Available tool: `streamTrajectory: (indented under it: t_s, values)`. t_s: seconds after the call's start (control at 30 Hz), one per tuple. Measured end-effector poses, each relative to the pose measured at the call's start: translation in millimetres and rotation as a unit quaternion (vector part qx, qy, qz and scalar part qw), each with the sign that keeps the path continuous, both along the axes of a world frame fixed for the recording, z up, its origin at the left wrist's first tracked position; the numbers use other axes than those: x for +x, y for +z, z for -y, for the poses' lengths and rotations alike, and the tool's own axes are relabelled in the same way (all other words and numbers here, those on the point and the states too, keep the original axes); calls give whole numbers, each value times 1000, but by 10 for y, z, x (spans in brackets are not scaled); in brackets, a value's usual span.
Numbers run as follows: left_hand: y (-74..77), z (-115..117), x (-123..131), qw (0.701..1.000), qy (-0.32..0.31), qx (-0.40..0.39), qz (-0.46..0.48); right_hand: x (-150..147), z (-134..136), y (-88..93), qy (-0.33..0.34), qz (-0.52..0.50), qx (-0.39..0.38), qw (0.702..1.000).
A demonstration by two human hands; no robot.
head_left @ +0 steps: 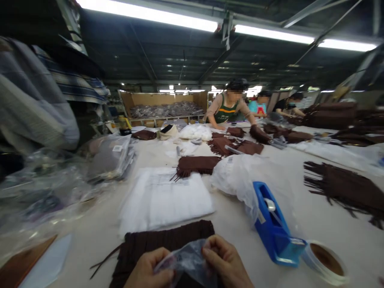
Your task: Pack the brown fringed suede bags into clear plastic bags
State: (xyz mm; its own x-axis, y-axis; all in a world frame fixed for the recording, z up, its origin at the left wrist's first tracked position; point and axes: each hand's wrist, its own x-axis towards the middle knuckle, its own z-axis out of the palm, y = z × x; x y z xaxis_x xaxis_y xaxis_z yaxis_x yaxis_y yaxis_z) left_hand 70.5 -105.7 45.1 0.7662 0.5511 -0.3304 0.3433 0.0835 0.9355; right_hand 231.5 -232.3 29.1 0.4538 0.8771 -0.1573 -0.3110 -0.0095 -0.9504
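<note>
A clear plastic bag (190,260) is stretched between my two hands at the bottom centre. My left hand (150,269) pinches its left edge, and my right hand (225,260) pinches its upper right edge between thumb and fingers. Beneath and behind the bag lies a dark brown fringed piece (168,236), with a few loose strands trailing off to the left. Just beyond it rests a stack of white plastic bags (168,200) with printing on top.
A blue tape dispenser (274,228) and a tape roll (325,258) stand at the right. Brown fringed pieces (348,188) lie far right. Bagged items (111,158) are at the left. A person in a green apron (226,112) leans over the table's far side.
</note>
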Motion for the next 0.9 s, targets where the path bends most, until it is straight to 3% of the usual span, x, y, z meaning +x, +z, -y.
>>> streamTrajectory:
  t_s: [0.1,0.2,0.23,0.3,0.4,0.5,0.6,0.67,0.73,0.8,0.87,0.9]
  values:
    - [23,9,-284,990,138,-17,9,-153,-68,-137,-4,38,-30,999]
    - [13,4,-390,977,212,-11,-10,-204,-125,-257,12,150,-62,987]
    - [4,-4,-395,975,216,23,-42,-212,-146,-283,12,200,-73,977]
    - [-6,-14,-375,957,196,163,-138,-223,-190,-305,-8,301,-83,950]
    - [6,7,-322,867,114,392,-287,-218,-268,-307,-52,439,-80,894]
    - [-8,51,-301,771,82,531,-342,-201,-344,-339,-64,502,-95,857]
    - [-87,66,-309,662,103,716,-195,-191,-378,-410,-61,513,-108,849]
    - [-173,56,-306,627,43,775,-65,-181,-362,-449,-59,520,-118,844]
    - [-276,42,-295,644,-20,764,-22,-167,-318,-451,-68,556,-132,818]
    - [-375,40,-286,678,-32,733,-50,-169,-265,-403,-104,631,-116,760]
    - [-436,55,-278,710,-33,699,-82,-215,-235,-326,-136,700,-42,700]
    - [-444,66,-272,727,-37,679,-92,-259,-238,-293,-131,716,12,686]
